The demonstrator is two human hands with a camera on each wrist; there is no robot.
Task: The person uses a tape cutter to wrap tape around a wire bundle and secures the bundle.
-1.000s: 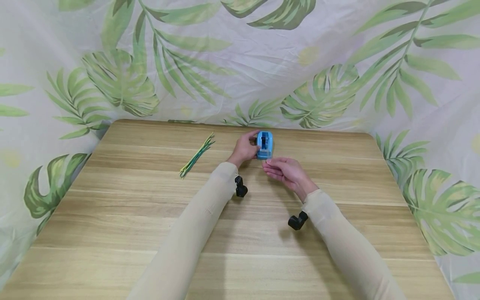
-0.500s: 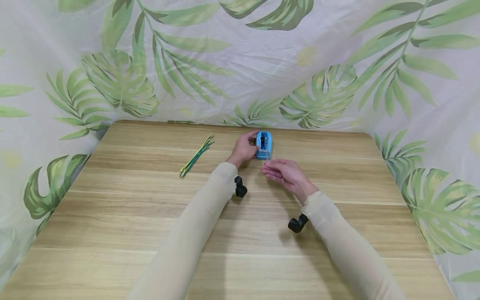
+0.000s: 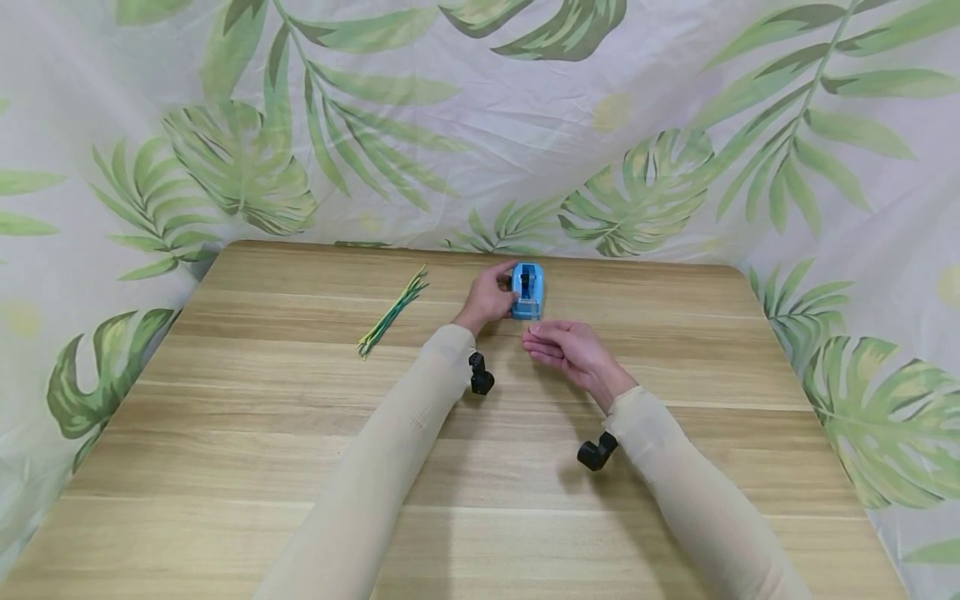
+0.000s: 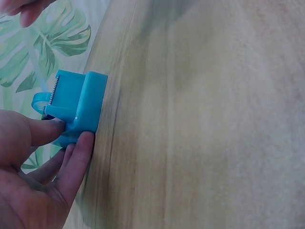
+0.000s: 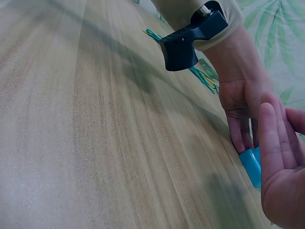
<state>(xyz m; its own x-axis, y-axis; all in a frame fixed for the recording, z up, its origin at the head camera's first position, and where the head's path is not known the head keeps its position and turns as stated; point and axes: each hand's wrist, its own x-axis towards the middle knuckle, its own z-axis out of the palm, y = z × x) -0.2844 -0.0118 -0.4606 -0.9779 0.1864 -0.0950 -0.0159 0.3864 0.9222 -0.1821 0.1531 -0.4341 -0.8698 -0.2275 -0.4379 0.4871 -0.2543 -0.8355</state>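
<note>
A blue tape dispenser [image 3: 528, 312] stands near the far edge of the table. My left hand [image 3: 486, 298] grips its left side, thumb and fingers on the body [image 4: 71, 95] in the left wrist view. A faint strip of clear tape [image 4: 36, 62] runs from the toothed cutter toward my right hand [image 3: 573, 348]. That hand is just in front of the dispenser, thumb and index finger pinching the tape's end. In the right wrist view my right hand [image 5: 283, 162] partly covers the dispenser, and the pinched end is out of sight.
Left of the dispenser lies a small bundle of thin green and yellow strands [image 3: 393, 312]. The wooden table [image 3: 262, 417] ends at a leaf-patterned cloth [image 3: 510, 150] close behind the dispenser. Black camera mounts [image 3: 596, 452] hang from both wrists.
My right hand has drawn back slightly toward me, away from the dispenser, lengthening the gap to it. The left hand and dispenser have stayed in place.
</note>
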